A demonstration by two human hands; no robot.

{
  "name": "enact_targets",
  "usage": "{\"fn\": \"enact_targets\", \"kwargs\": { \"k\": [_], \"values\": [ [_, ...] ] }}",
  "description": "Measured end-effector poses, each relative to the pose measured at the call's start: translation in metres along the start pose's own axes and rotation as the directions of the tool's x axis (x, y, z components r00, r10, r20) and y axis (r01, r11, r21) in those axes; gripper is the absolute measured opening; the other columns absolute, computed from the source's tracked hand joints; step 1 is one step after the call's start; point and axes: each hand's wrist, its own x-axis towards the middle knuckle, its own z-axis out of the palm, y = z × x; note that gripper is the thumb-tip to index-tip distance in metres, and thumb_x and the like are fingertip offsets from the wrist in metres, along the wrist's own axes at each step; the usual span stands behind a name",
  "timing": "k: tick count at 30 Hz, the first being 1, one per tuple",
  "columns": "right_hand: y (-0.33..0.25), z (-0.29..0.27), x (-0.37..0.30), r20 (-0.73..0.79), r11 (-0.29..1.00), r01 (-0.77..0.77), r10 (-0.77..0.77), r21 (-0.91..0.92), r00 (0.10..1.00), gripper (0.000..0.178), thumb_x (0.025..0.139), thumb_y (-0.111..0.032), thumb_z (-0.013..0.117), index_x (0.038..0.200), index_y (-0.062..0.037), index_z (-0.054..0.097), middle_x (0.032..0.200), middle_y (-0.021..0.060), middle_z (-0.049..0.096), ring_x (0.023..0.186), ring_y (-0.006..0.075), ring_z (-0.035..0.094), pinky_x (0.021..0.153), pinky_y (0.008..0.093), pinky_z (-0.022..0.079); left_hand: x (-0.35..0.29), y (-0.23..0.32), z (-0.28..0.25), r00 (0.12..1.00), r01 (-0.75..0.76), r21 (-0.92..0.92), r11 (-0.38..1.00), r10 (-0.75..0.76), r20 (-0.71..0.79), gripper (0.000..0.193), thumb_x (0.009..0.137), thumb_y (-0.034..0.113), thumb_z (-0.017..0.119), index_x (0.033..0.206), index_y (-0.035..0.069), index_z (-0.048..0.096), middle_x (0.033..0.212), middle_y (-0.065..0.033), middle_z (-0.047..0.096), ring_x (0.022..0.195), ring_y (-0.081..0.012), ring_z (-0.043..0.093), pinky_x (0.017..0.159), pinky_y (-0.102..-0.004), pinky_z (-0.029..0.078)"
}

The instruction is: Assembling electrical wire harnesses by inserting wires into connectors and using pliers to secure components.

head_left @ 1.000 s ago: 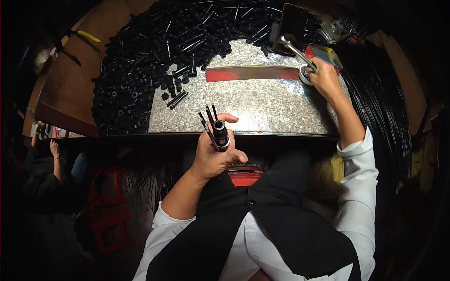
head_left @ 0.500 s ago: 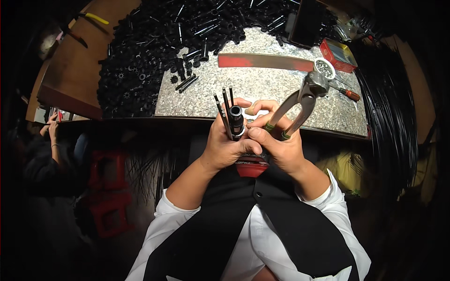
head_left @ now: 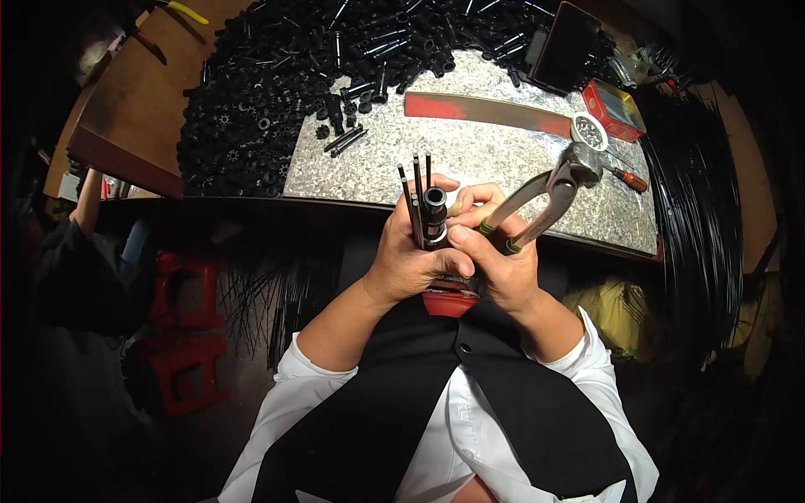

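Brightly lit speckled tabletop (head_left: 495, 159), brown board (head_left: 138, 109) at left, red stools (head_left: 186, 320), dim floor (head_left: 239, 436)

no legible text, no readable labels or numbers

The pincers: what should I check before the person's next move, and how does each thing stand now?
1. Left hand has the black tube: ok, gripped, open end toward the camera.
2. Thin rods kept with the tube: ok, tips stick up beside it.
3. Right hand free: not ok, it holds the pincers, head pointing away from the body.
4. Right fingertips pinching a small piece: cannot tell, too hidden.
5. White dish stocked: ok, small shiny pieces inside.
6. Screwdriver clear of both hands: ok, lying apart.
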Motion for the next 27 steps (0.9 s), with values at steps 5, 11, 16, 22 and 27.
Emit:
{"fn": "enact_targets", "kwargs": {
  "k": [5,11,16,22,27],
  "values": [
    [0.003,0.001,0.000,-0.037,0.999,0.027,-0.028,-0.021,0.999,0.008,0.079,-0.002,0.066,0.087,-0.0012,0.065,0.100,0.0077,0.054,0.092,0.0167,0.055,0.085,0.0322,0.044,0.001,0.004,0.006,0.997,-0.061,-0.038,0.997,0.059,-0.049,0.087,0.056,0.044,0.085,0.122,0.001,0.047,0.111,-0.0034,0.051,0.093,-0.0134,0.055,0.084,-0.0275,0.046],
    [0.004,0.003,0.001,-0.012,0.995,0.086,-0.087,-0.055,0.996,0.010,0.079,-0.001,0.066,0.089,-0.0017,0.065,0.100,0.0087,0.055,0.092,0.0169,0.056,0.084,0.0327,0.046,0.001,-0.002,0.003,0.993,-0.102,-0.014,0.995,0.101,-0.059,0.089,0.055,0.046,0.086,0.122,0.001,0.047,0.102,-0.0011,0.052,0.086,-0.0104,0.052,0.076,-0.0252,0.045],
    [0.007,0.006,0.001,-0.030,0.988,0.140,-0.142,-0.065,0.989,0.011,0.078,0.000,0.067,0.089,-0.0018,0.066,0.098,0.0089,0.056,0.092,0.0165,0.056,0.082,0.0322,0.047,0.001,-0.007,-0.005,0.990,-0.129,0.070,0.989,0.132,-0.043,0.091,0.053,0.049,0.086,0.121,0.001,0.047,0.100,0.0001,0.050,0.081,-0.0092,0.048,0.071,-0.0238,0.042],
    [0.006,0.006,-0.001,0.031,0.988,0.137,-0.135,-0.072,0.990,0.008,0.083,0.001,0.060,0.091,0.0004,0.061,0.102,0.0117,0.050,0.092,0.0155,0.052,0.083,0.0298,0.043,-0.002,-0.007,-0.010,0.997,-0.069,0.094,0.993,0.072,-0.026,0.099,0.053,0.049,0.083,0.125,-0.001,0.038,0.098,-0.0041,0.058,0.085,-0.0103,0.055,0.077,-0.0244,0.045],
    [0.006,0.009,0.001,-0.018,0.991,0.121,-0.122,-0.063,0.992,0.011,0.079,0.000,0.067,0.090,-0.0021,0.065,0.097,0.0100,0.056,0.089,0.0159,0.056,0.080,0.0312,0.046,-0.002,-0.001,-0.002,0.995,-0.057,0.000,0.998,0.057,-0.084,0.092,0.051,0.050,0.086,0.119,0.002,0.049,0.101,-0.0005,0.050,0.082,-0.0095,0.048,0.073,-0.0247,0.042]
  ]
}}
